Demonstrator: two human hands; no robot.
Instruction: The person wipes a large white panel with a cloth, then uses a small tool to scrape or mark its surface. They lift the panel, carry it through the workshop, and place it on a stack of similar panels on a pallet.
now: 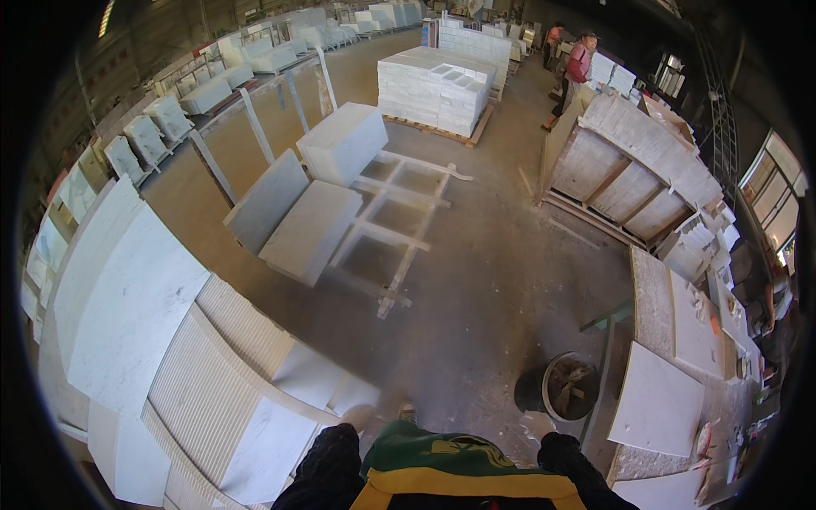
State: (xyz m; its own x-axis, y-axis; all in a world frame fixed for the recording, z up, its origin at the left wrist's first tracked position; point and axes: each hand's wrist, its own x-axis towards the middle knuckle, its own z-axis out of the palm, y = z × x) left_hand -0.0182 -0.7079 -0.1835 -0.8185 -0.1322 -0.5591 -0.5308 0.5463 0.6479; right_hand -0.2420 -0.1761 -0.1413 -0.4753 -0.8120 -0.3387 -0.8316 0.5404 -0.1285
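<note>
The left hand (359,416) is near the white slabs (310,375) at lower left; the right hand (536,424) is near a dark bucket (530,391), left of the counter (639,463). Both are blurred, so I cannot tell whether their fingers are apart, together or clamped on anything. Scraps (570,384) lie in the bucket.

Dusty floor (493,263), bright right-hand window (772,189)

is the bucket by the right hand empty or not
Not empty: brownish scraps show inside the bucket through its open top. How full it is, I cannot tell.
</note>
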